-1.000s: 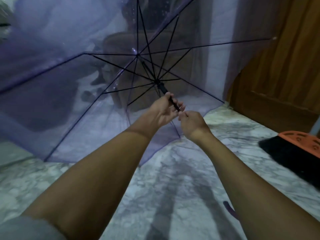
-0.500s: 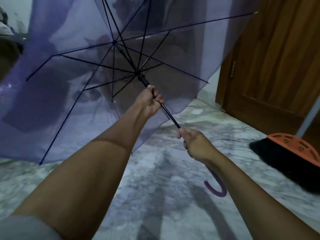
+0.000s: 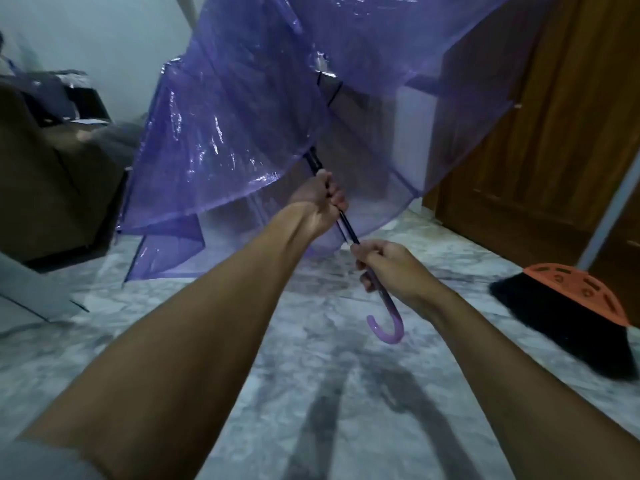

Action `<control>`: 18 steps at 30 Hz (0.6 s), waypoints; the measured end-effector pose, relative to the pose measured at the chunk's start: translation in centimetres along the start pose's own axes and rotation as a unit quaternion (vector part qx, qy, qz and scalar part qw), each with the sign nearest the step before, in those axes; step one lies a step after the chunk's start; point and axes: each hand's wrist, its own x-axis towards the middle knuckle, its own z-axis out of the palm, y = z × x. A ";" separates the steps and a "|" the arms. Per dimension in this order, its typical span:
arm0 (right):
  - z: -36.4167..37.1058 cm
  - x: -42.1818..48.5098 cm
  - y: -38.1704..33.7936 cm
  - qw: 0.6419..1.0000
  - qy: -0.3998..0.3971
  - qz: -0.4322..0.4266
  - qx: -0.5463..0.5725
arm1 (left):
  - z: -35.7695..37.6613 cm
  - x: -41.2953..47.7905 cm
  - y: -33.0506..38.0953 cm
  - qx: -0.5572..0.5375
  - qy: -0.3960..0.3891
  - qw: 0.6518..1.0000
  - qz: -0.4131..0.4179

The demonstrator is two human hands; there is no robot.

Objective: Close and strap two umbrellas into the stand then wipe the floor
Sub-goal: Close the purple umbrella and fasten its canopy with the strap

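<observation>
The floor [image 3: 311, 358] is pale grey-and-white marble with darker veining, filling the lower half of the frame. At the right edge a broom head [image 3: 568, 317], black bristles under an orange cap, rests on it. At the left, a dark brown sofa [image 3: 52, 188] stands on it, and a flat pale panel [image 3: 31, 289] lies below that.

see-through purple umbrella [image 3: 242, 116], grey-veined white marble floor [image 3: 311, 358], orange-headed black-bristled broom [image 3: 568, 313], brown door [image 3: 554, 133].
</observation>
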 end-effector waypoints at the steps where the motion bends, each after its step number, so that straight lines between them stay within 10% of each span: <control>1: -0.2 -0.7 0.5 0.999 -0.031 0.019 0.006 | -0.2 0.2 0.6 0.000 0.012 1.000 0.006; 5: -0.2 -2.6 1.7 0.996 -0.039 0.072 0.027 | -0.7 0.3 1.7 -0.024 0.024 0.999 0.031; 12: 0.0 -0.4 0.8 0.976 0.087 -0.078 -0.184 | 0.1 -2.4 -0.3 0.094 -0.022 0.995 -0.025; 18: -0.2 0.9 -0.6 0.984 0.156 -0.065 -0.058 | 2.5 -5.1 -3.5 0.131 -0.064 0.985 -0.091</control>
